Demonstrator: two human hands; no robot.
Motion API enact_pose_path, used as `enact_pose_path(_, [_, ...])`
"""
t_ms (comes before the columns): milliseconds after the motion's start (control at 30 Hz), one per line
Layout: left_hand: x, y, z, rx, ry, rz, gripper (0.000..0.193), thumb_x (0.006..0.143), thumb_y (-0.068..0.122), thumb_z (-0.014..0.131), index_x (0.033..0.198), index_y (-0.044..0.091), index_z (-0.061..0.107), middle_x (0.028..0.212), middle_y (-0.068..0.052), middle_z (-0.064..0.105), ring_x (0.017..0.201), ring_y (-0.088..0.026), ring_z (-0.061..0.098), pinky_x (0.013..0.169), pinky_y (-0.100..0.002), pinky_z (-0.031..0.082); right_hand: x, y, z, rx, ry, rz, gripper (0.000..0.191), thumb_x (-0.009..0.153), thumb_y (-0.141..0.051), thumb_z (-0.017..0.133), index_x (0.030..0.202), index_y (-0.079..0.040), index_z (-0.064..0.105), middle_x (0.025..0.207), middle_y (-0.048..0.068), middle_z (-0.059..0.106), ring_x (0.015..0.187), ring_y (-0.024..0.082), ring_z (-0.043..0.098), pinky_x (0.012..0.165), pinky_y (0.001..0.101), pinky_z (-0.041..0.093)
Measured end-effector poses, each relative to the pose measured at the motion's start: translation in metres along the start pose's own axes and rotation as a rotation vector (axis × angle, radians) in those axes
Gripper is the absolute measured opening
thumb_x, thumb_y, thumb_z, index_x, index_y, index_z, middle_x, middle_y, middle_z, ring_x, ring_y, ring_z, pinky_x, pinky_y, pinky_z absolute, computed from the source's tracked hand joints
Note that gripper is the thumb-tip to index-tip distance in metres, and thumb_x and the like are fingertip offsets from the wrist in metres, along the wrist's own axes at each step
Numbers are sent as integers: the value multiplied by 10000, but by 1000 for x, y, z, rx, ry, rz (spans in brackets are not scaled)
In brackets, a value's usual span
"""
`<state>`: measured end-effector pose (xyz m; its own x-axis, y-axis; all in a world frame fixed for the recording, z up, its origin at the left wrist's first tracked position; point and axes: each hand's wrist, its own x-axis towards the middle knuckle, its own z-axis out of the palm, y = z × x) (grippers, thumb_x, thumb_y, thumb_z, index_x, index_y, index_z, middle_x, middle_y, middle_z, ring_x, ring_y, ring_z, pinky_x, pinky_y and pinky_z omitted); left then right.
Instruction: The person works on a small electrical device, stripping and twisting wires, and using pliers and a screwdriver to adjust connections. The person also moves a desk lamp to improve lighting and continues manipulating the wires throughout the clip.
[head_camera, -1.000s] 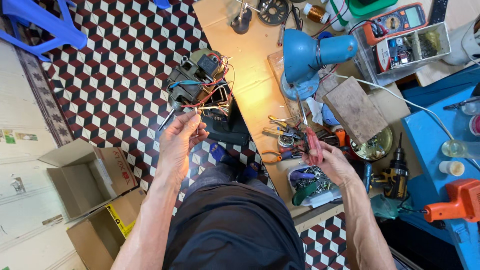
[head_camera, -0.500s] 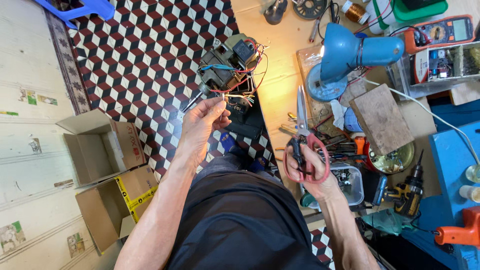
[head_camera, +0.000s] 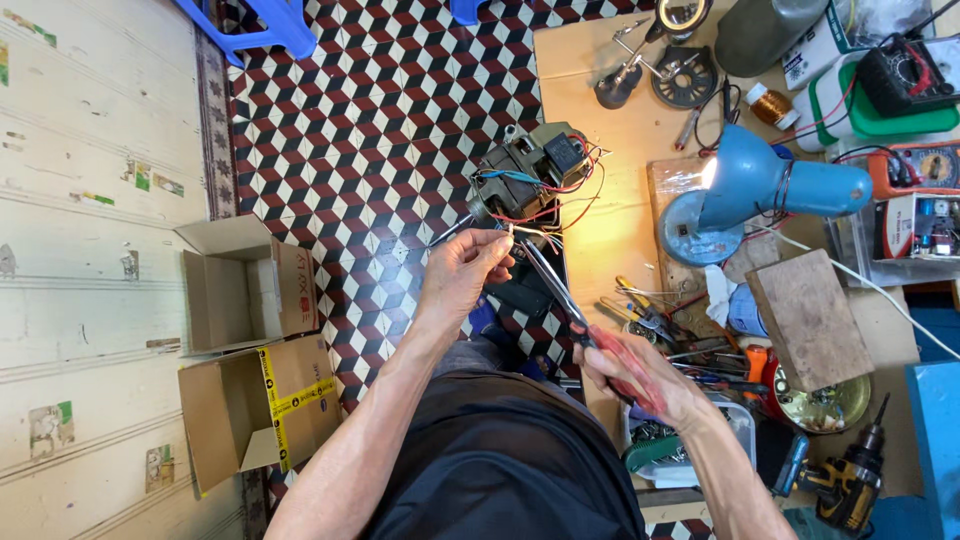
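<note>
— What packaging is around?
— Two open brown cardboard boxes (head_camera: 255, 400) on the floor at left, the nearer one banded with yellow tape.
— And the scissors (head_camera: 585, 335)?
— Red-handled, clenched in the right hand (head_camera: 640, 375), blades slanting up-left toward the wires (head_camera: 520, 232) pinched by the left hand (head_camera: 465, 275) below the motor (head_camera: 530, 175).

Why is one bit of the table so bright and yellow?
In the head view, the blue desk lamp is lit, casting a warm glow on the wooden table beside it; the bulb end glares white, while the checkered floor looks evenly lit and sharp.
</note>
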<state>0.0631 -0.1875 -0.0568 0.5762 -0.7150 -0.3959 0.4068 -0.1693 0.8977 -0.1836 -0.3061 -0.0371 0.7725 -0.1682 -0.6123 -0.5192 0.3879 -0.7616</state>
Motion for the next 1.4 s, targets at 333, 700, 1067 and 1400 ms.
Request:
enact_pose_path(333, [-4,17,2,127,45,29,212,954,171,689,1050,-12,737,863,-55,735,772,-91,686,691,-229,573,27,3,-12,105,-84,-87,522,931,-418,691,1171,40,613,632,-10,448,580,84,426,474,250,347])
enact_pose_path(700, [-5,23,1,136,48,21,214,948,188,701,1039,-2,740,854,-54,735,776,-97,701,693,-243,591,28,0,-20,37,-10,11,595,882,-418,695,1338,-44,616,616,-14,435,534,71,397,443,243,346])
enact_pose_path(1067, [-2,19,-2,128,31,21,211,950,189,706,1029,-5,735,845,-54,737,764,-93,685,685,-239,580,56,6,-20,84,-16,-11,588,895,-363,715,1352,-18,582,683,-1,485,551,79,446,456,248,373])
enact_pose_path(1400, [3,18,-9,164,-29,22,231,954,188,702,1080,-3,726,872,-46,746,797,-90,688,706,-233,571,63,5,-22,270,-128,-49,604,892,-380,718,1345,-7,575,793,-6,565,608,76,492,457,252,397])
